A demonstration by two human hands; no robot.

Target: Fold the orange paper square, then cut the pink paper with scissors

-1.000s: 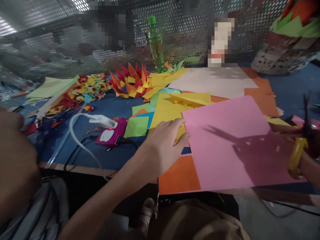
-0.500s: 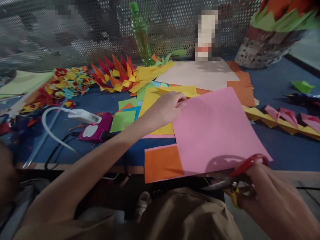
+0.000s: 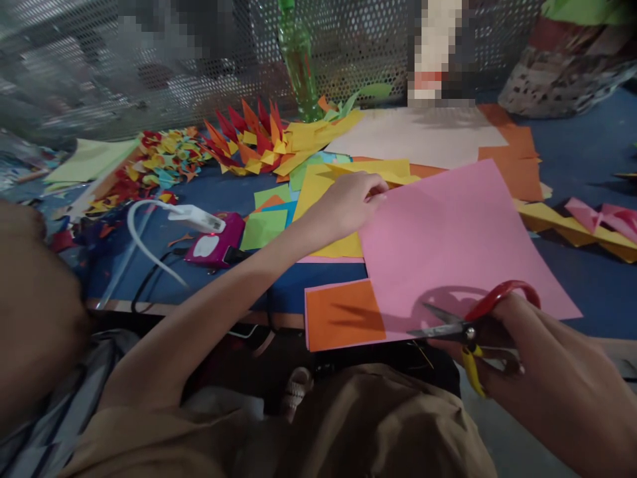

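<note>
My left hand (image 3: 354,199) has its fingers curled at the upper left edge of a large pink paper sheet (image 3: 448,245), and the fingertips are partly hidden. The sheet's near edge reaches the table's front edge. An orange paper square (image 3: 343,315) lies on a pink piece at its lower left. My right hand (image 3: 537,352) is closed round scissors (image 3: 470,332) with red and yellow handles. Their blades stand slightly apart above the near edge of the pink sheet, pointing left, and cast a shadow on the paper. Yellow paper (image 3: 328,229) lies under my left hand.
A purple charging box (image 3: 219,242) with cables sits at the left. Behind are folded red and yellow paper spikes (image 3: 253,143), paper scraps (image 3: 169,156), a green-capped bottle (image 3: 301,66) and a basket (image 3: 557,76). Another person's blurred part (image 3: 40,299) is close at left.
The scissors in my right hand have risen over the paper's near edge, and their blades now show apart. My left hand stays at the pink sheet. The view has shifted slightly left and down.
</note>
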